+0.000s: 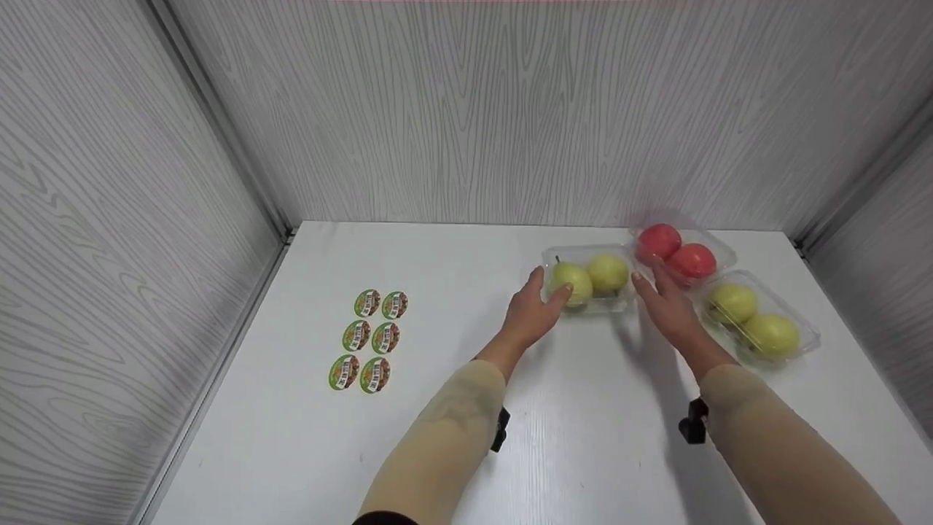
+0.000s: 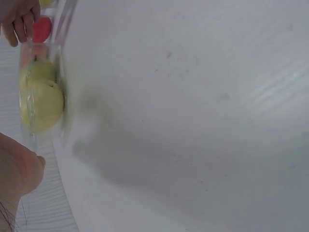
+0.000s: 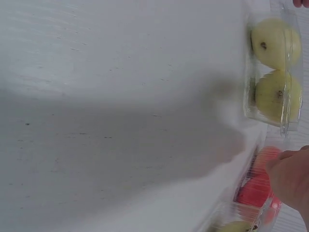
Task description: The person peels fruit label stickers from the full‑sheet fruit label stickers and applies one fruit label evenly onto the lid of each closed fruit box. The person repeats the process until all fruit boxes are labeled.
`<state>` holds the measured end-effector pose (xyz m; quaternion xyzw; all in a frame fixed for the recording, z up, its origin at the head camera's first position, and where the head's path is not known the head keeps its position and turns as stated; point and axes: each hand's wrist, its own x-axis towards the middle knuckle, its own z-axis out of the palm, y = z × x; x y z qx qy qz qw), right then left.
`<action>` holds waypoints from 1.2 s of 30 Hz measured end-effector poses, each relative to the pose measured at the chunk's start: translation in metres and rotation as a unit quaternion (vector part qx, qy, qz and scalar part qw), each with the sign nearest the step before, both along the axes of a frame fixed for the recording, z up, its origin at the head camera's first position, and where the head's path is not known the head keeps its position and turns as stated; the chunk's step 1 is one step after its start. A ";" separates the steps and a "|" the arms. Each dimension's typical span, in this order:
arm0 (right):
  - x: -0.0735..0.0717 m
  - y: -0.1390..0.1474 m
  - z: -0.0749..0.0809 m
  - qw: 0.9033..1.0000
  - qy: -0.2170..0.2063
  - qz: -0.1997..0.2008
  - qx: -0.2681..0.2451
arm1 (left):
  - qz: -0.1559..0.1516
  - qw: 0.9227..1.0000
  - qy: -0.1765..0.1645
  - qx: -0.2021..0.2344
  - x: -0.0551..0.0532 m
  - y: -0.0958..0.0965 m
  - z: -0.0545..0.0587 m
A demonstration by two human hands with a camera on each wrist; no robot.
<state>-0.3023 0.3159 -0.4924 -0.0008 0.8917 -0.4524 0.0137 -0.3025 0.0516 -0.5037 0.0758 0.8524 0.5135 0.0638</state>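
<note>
I see clear fruit box point(image 1: 611, 307) near bench point(image 1: 452, 270) far edge, between left grip point(image 1: 531, 313) and right grip point(image 1: 669, 310); both uncurled, contact unclear.

A white table point(image 1: 277, 437) bears six stickers point(image 1: 385, 337) and fruit boxes point(image 1: 778, 302).

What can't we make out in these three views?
Print on the stickers, head view: too small to read.
Near edge of the red-fruit box, head view: partly hidden by the right hand.
Left hand, left wrist view: cut off by the left edge.
Lowest pear box, right wrist view: cut off by the bottom edge.
</note>
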 end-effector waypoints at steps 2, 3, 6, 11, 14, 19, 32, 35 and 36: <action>-0.001 0.000 -0.002 1.000 0.005 0.008 0.013 | -0.004 1.000 0.002 -0.002 -0.001 0.003 -0.001; -0.002 0.000 -0.004 1.000 0.005 0.013 0.024 | -0.006 1.000 0.003 -0.003 -0.001 0.005 -0.001; -0.003 0.000 -0.007 0.998 0.004 0.026 0.065 | -0.019 1.000 0.014 -0.018 -0.002 0.009 -0.001; -0.003 -0.002 -0.011 0.994 -0.013 0.042 0.099 | -0.033 0.998 0.021 -0.041 0.000 0.014 0.000; -0.001 -0.005 -0.012 0.994 -0.015 0.043 0.098 | -0.040 0.997 0.020 -0.055 0.000 0.014 0.000; 0.003 -0.009 -0.017 0.989 0.007 0.055 0.136 | -0.064 0.990 0.038 -0.116 -0.001 0.010 0.000; 0.023 -0.039 -0.024 0.970 0.030 0.073 0.232 | -0.095 0.964 0.106 -0.226 0.007 -0.027 -0.007; 0.027 -0.048 -0.024 0.969 0.023 0.072 0.235 | -0.094 0.963 0.108 -0.230 0.011 -0.035 -0.008; 0.028 -0.051 -0.024 0.969 0.021 0.072 0.235 | -0.093 0.962 0.108 -0.232 0.012 -0.038 -0.008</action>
